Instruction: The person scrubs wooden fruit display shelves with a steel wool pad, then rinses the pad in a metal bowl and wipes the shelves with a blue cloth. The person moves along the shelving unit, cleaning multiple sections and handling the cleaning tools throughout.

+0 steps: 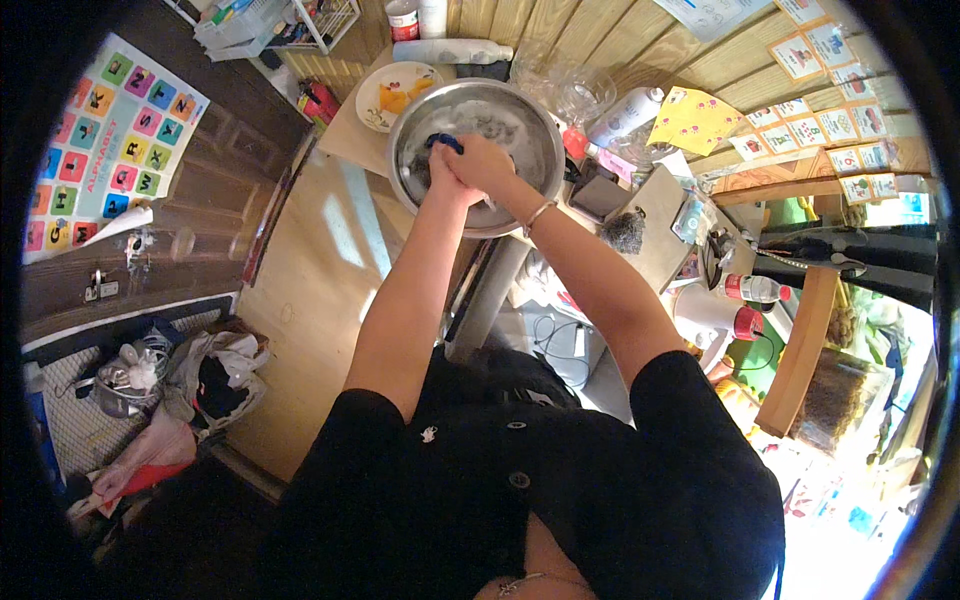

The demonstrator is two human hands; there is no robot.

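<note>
A round stainless steel basin (555,161) of cloudy, foamy water (495,116) stands before me. Over it, my left hand (447,178) and my right hand (484,162) are pressed together around a dark blue cloth (445,141). Only a small end of the cloth shows above the fingers; the hands cover the rest. My right hand lies partly over the left one. Something dark (417,169) shows in the water beside my left hand; I cannot tell what it is.
A floral plate (367,101) touches or nearly touches the basin's left side. Behind lies a white bottle (454,52). Clear plastic containers (585,94), a spray can (626,116) and a steel wool scrubber (624,232) are on the right. A dark door (217,157) stands left.
</note>
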